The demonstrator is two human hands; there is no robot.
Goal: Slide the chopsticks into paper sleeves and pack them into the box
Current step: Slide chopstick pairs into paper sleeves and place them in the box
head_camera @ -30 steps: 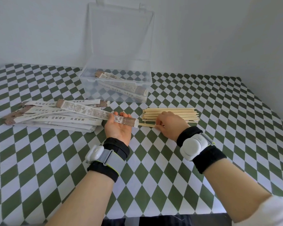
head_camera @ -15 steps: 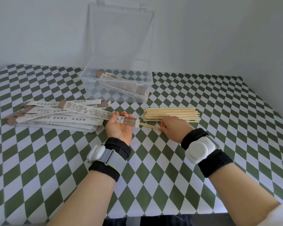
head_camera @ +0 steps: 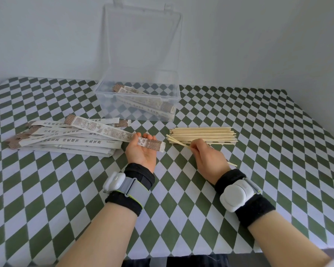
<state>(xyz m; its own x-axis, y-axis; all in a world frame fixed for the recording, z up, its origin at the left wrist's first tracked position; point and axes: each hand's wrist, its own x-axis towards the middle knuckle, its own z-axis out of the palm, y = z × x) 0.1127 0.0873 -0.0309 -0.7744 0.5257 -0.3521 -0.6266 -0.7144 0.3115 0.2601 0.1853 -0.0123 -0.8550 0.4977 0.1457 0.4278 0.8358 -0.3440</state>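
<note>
Mid-counter, left hand (head_camera: pixel 141 153) grips a paper sleeve (head_camera: pixel 112 132); right hand (head_camera: pixel 210 158) pinches seemingly two chopsticks (head_camera: pixel 178 143).

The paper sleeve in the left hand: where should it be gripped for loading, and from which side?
Hold the paper sleeve near its brown patterned end, where the left hand has it now, pinching the flat faces from below. That end points toward the right hand and its chopsticks, so they enter from the right.
</note>
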